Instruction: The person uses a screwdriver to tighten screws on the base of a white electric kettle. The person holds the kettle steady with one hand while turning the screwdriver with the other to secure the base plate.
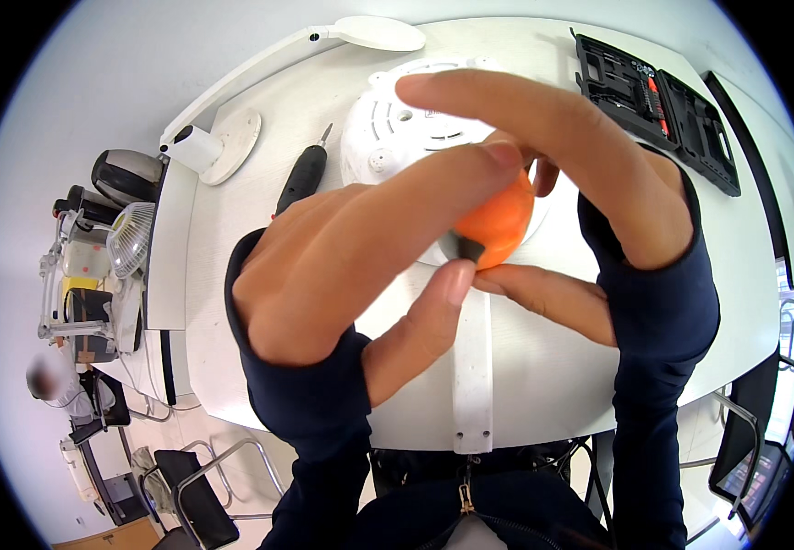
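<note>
Both hands are raised in front of me around a rounded orange thing with shallow ridges and a dark grey part (499, 227); its kind I cannot make out. My left hand (351, 252) pinches it between thumb and forefinger, the thumb by the dark grey part. From the other side my right hand (598, 174) grips it, thumb tip at its lower edge, forefinger arched over the top and pointing left. Behind the hands lies a white round appliance (383, 110) with slots and screw holes. A long white bar (472, 385) runs from below the hands to the table's near edge.
A black power screwdriver (303, 179) lies left of the appliance. A white desk lamp (232, 147) stands at the far left. At the far right is an open black tool case (658, 101). Left, a side table holds a small fan (131, 238); a seated person (53, 380) is beyond.
</note>
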A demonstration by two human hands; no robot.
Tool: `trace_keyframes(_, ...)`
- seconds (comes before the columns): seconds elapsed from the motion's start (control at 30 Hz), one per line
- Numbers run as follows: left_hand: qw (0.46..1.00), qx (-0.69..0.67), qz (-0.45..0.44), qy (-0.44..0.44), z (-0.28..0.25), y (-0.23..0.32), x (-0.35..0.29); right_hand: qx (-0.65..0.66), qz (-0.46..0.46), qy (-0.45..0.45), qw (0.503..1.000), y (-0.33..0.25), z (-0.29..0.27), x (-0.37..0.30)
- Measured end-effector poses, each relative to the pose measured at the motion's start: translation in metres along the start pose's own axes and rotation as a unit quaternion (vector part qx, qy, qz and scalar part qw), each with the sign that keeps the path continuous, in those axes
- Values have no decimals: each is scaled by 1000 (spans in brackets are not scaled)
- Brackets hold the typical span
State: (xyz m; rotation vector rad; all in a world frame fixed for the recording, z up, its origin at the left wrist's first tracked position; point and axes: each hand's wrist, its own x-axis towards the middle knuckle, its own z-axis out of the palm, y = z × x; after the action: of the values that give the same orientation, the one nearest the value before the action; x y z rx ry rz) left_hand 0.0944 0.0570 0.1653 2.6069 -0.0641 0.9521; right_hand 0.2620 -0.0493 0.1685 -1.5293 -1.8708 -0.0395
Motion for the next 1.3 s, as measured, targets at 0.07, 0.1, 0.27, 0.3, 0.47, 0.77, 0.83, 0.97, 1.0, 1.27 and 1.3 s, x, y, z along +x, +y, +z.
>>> trace_keyframes(0.07, 1000, 6, 7, 2, 3, -1, 3, -43, 53, -16, 998, -2, -1, -1)
trace_keyframes(0.1, 1000, 5, 11, 4, 5, -1, 5, -38, 56, -18, 998, -3, -3, -2)
trace_keyframes(0.27, 1000, 16, 14, 6, 3, -4, 2, 71, -61, 34, 995, 5, 5, 3)
trace_keyframes(0.3, 1000, 15, 13, 4, 2, -5, 1, 66, -43, 25, 997, 2, 5, 2)
trace_keyframes(0.47, 1000, -7, -8, -3, 2, -2, 2, 23, -13, -7, 1000, 4, 3, 0)
trace_keyframes(0.77, 1000, 19, -13, 6, 3, 0, 0, 41, -44, 15, 998, 2, 4, 1)
trace_keyframes(0.83, 1000, 7, 0, 5, 5, -2, 2, 28, -19, 3, 999, 4, 4, 1)
trace_keyframes(0.97, 999, -23, 21, 9, 9, -7, 6, 52, 8, -11, 999, 5, -1, -1)
trace_keyframes(1.0, 999, -22, 26, 12, 9, -8, 5, 81, -14, 2, 997, 6, 0, 0)
trace_keyframes(1.27, 997, -64, -27, -17, 3, -8, 9, 163, -84, -29, 983, 12, -10, 6)
trace_keyframes(1.3, 995, -82, -45, -23, 3, -6, 11, 109, -23, -33, 993, 7, -4, 3)
